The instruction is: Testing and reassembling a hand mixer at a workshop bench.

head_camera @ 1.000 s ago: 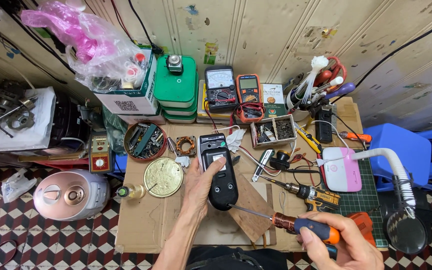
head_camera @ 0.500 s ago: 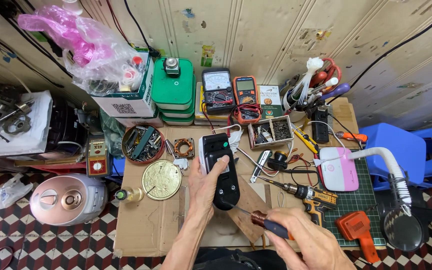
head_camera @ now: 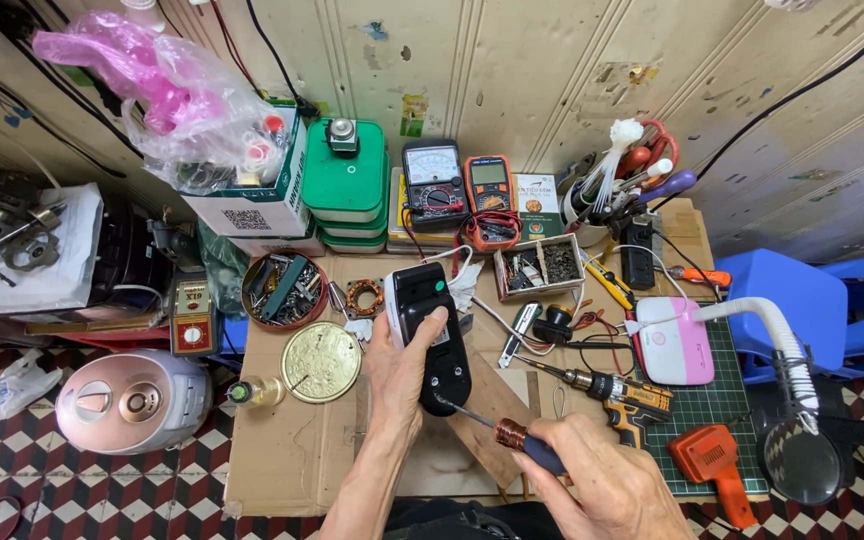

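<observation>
Cluttered counter (head_camera: pixel 282 470), cardboard sheet across most of it, green cutting mat (head_camera: pixel 722 400) out at three o'clock. Off the counter at nine o'clock, a pink rice cooker (head_camera: pixel 130 400) on the checkered floor. Along twelve o'clock, a stack of green boxes (head_camera: pixel 345 190) and two multimeters (head_camera: pixel 462 195) against the wall. At three o'clock, a pink-and-white device (head_camera: pixel 674 340) on the mat; a cordless drill (head_camera: pixel 620 392) just below it at four.

Dead centre: black handheld device (head_camera: pixel 434 335), lying lengthwise on a wooden block. Left hand (head_camera: pixel 402 370) wrapped around it from the nine o'clock side, thumb across the top, gripping firmly. Right hand (head_camera: pixel 592 490) down at five o'clock, closed around a screwdriver (head_camera: pixel 487 428), tip set against the device's lower end at six o'clock.

Progress, by the look of it: early. Casing in one piece, no panel lifted, no loose screws visible beside it. Driver seated at what is probably a screw point, though the screw itself too small to make out. Opening of the shell apparently all ahead.

Smaller bits at ten o'clock: round tin of hardware (head_camera: pixel 284 290), brass disc (head_camera: pixel 321 362).
</observation>
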